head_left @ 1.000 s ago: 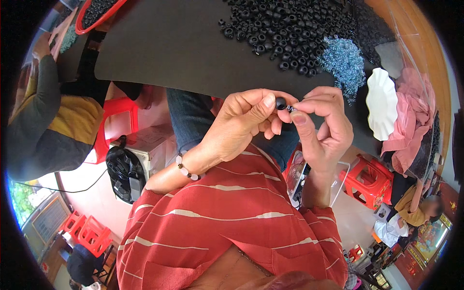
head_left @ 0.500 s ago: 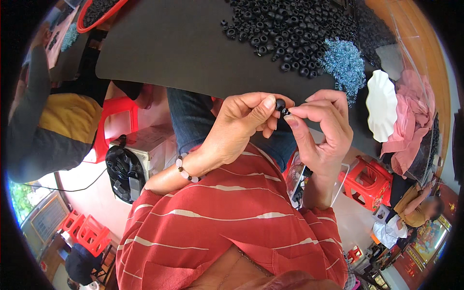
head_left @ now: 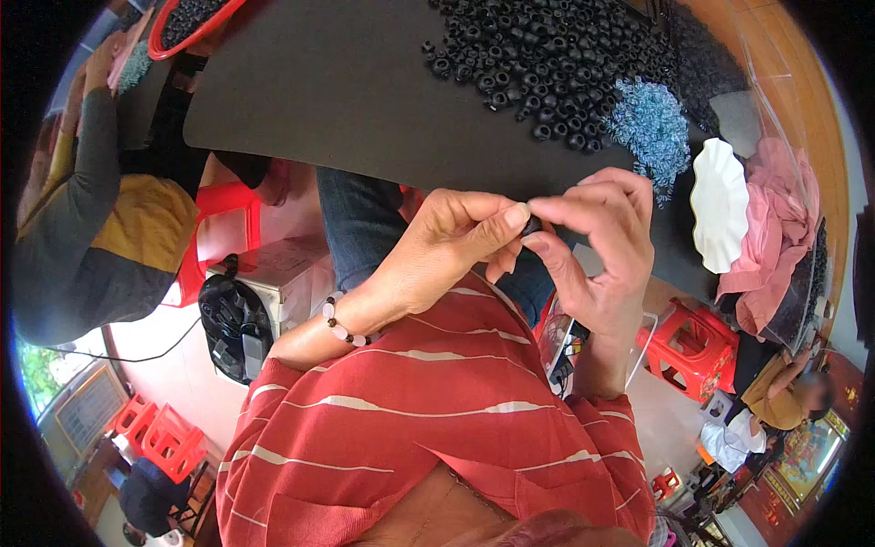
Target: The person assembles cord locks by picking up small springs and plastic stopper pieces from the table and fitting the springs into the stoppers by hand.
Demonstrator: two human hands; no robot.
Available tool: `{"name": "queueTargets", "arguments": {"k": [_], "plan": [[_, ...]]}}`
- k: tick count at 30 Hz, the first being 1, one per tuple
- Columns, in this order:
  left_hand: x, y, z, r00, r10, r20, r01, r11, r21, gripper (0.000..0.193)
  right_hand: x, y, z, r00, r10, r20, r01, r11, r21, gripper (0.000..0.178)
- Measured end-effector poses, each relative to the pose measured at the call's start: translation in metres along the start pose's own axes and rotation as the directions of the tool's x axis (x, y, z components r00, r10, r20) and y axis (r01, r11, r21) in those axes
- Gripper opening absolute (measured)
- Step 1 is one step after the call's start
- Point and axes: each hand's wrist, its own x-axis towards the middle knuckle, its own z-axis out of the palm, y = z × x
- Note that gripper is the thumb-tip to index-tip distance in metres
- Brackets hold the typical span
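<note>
Between my two hands, over my lap at the near edge of the table, is a small round black plastic part (head_left: 532, 225). My left hand (head_left: 456, 232) pinches it between thumb and forefinger, a beaded bracelet on that wrist. From the other side my right hand (head_left: 597, 242) closes thumb and forefinger on the same part, so most of it is covered. Beyond my hands lies a heap of similar hollow black parts (head_left: 547, 77). Beside that heap is a pile of small clear-blue pieces (head_left: 649, 128).
A white wavy-edged dish (head_left: 720, 205) and a pink cloth (head_left: 775, 237) lie at the right of the dark tabletop (head_left: 301, 91). A red-rimmed container (head_left: 196, 46) stands far left. Another person (head_left: 109, 228) sits left. Red stools (head_left: 688, 351) stand on the floor.
My hands have come closer together, and my right fingertips now close over the black part. The white ring and narrow end seen earlier are now hidden.
</note>
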Motion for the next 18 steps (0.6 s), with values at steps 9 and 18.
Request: {"name": "queueTargets", "arguments": {"k": [9, 18], "plan": [[-0.005, -0.002, -0.002, 0.994, 0.109, -0.024, -0.108, 0.993, 0.044, 0.034, -0.002, 0.007, 0.008, 0.998, -0.062, -0.020, 0.063, 0.994, 0.088, 0.023], [-0.008, 0.001, -0.007, 0.986, 0.145, -0.080, -0.143, 0.989, 0.023, 0.031, 0.006, 0.012, 0.016, 0.996, -0.071, 0.049, 0.064, 0.991, 0.116, 0.018]]}}
